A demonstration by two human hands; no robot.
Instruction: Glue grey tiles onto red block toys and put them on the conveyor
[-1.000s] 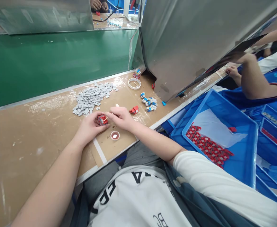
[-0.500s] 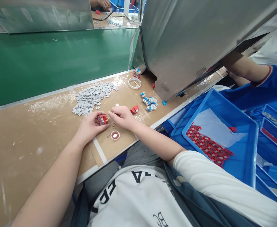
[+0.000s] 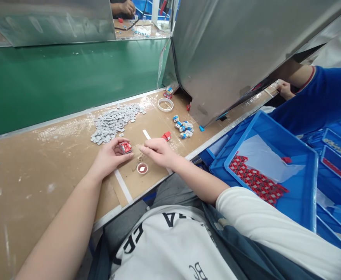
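The left hand (image 3: pixel 108 155) pinched the red part (image 3: pixel 125 147) face-up above the worktop (image 3: pixel 42 163), steady for work. Just right, the right hand (image 3: pixel 155 149) curled shut near the small cup (image 3: pixel 142 168); its contents couldn't be seen.

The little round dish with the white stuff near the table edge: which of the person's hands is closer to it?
Right. The right hand hovers just up and to the right of the dish, its fingers almost over it. The left hand sits farther off to the left, holding a red part.
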